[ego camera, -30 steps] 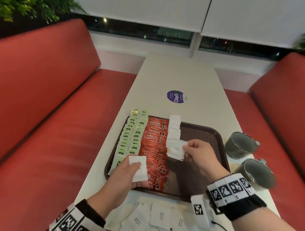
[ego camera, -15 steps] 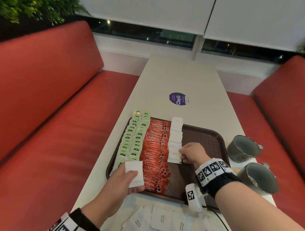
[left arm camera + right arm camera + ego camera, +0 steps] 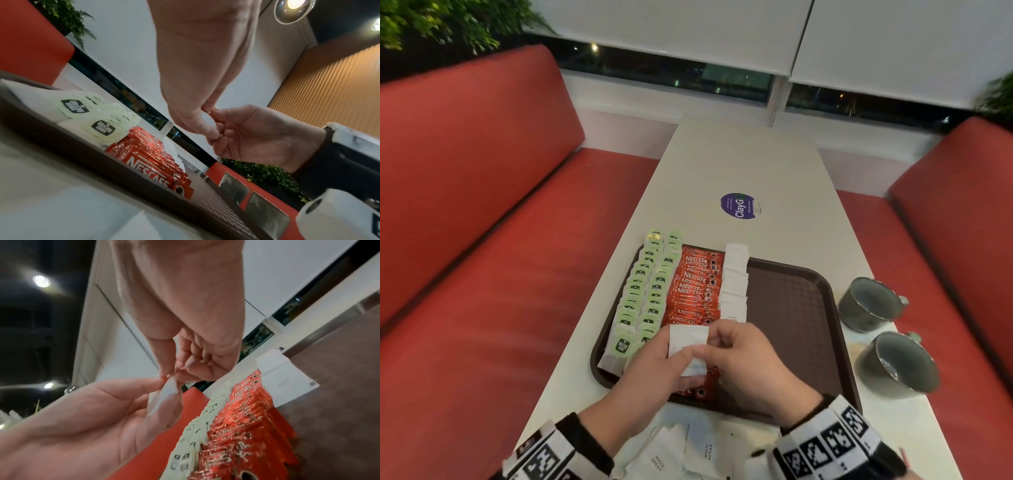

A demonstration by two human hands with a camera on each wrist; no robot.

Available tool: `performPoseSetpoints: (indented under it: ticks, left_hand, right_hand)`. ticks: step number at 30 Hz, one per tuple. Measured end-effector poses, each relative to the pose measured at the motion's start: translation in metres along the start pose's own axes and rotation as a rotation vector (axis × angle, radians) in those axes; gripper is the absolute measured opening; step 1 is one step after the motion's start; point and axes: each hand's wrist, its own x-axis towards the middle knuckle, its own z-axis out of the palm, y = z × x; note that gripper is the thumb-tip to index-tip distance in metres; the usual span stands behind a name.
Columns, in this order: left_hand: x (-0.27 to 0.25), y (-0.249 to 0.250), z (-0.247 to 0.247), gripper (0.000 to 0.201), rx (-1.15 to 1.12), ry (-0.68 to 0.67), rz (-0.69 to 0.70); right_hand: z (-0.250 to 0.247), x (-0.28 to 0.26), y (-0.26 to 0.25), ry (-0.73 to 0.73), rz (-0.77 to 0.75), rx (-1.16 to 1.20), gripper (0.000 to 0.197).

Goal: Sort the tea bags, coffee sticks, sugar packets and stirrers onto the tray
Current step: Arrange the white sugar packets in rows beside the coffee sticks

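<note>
**Both hands pinching a white sugar packet over the near end of the tray**

Head view: your left hand (image 3: 654, 370) and right hand (image 3: 743, 359) meet above the near part of the brown tray (image 3: 791, 308). Both pinch the same white sugar packet (image 3: 688, 339), held off the tray surface, over the near end of the red coffee sticks (image 3: 697, 291). On the tray, from your left: two rows of green-tagged tea bags (image 3: 647, 294), then the coffee sticks, then a row of white sugar packets (image 3: 734, 281) overlapping each other. The right half of the tray is bare. More loose sugar packets (image 3: 681, 452) lie on the tabletop (image 3: 739, 157) between the tray and you. Two grey cups (image 3: 873, 305) stand on the tabletop just right of the tray. A round purple sticker (image 3: 737, 205) sits beyond the tray. Red bench seats (image 3: 482, 274) run along both sides.

Left wrist view: left hand (image 3: 197, 78) fingers point down, tips closed on the packet's edge; your right hand (image 3: 252, 134) comes in from the side, fingers curled, tips touching the same spot. Below are the tea bags (image 3: 86, 113) and the coffee sticks (image 3: 152, 162) on the tray (image 3: 61, 139).

Right wrist view: right hand (image 3: 191, 318) thumb and forefinger pinch the packet's (image 3: 164, 395) top edge; left hand (image 3: 88, 426) holds it from below with curled fingers. The packet is blurred. Tea bags (image 3: 197, 431), coffee sticks (image 3: 246, 426) and the placed sugar row (image 3: 287, 381) lie beneath.
</note>
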Motion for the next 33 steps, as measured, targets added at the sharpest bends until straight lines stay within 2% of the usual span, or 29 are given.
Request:
performPoseSetpoints:
  ticks: [2, 4, 6, 8, 11, 14, 20, 22, 26, 29, 31, 33]
  left_hand:
    - [-0.001, 0.002, 0.002, 0.025, 0.015, 0.009, -0.001]
    - [-0.004, 0.005, -0.003, 0.017, 0.018, 0.039, -0.014]
    - [-0.008, 0.005, -0.014, 0.015, 0.014, 0.072, -0.005]
    - [-0.016, 0.005, -0.027, 0.013, 0.009, 0.116, 0.007]
    - [-0.032, -0.002, -0.048, 0.011, -0.035, 0.208, 0.004]
    - [-0.054, -0.013, -0.07, 0.01, -0.067, 0.271, -0.002]
    - [-0.099, -0.033, -0.099, 0.007, -0.162, 0.39, -0.007]
    - [-0.107, -0.037, -0.103, 0.007, -0.136, 0.425, -0.006]
    - [-0.115, -0.044, -0.105, 0.008, 0.073, 0.407, -0.001]
    - [-0.112, -0.048, -0.1, 0.011, 0.463, 0.328, 0.025]
    - [-0.107, -0.049, -0.091, 0.014, 0.705, 0.221, 0.061]
    - [-0.1, -0.05, -0.077, 0.016, 0.859, 0.095, 0.074]
  right_hand:
    - [-0.005, 0.0, -0.001, 0.017, 0.02, 0.054, 0.015]
    - [-0.018, 0.004, -0.002, 0.093, 0.068, 0.114, 0.022]
    - [-0.039, 0.017, 0.005, 0.234, 0.103, -0.032, 0.024]
    - [-0.057, 0.031, 0.014, 0.306, 0.174, -0.201, 0.018]
    - [-0.067, 0.048, 0.027, 0.267, 0.31, -0.235, 0.004]
    - [-0.062, 0.058, 0.032, 0.203, 0.396, -0.274, 0.01]
    - [-0.054, 0.061, 0.039, 0.201, 0.429, -0.265, 0.015]
    - [-0.051, 0.058, 0.036, 0.196, 0.408, -0.335, 0.018]
    - [-0.044, 0.035, 0.016, 0.271, 0.167, -0.624, 0.021]
    - [-0.03, -0.015, -0.005, 0.216, -0.038, -0.621, 0.014]
    - [-0.02, -0.052, -0.007, 0.154, -0.087, -0.615, 0.011]
    - [-0.013, -0.08, 0.004, 0.091, -0.054, -0.665, 0.01]
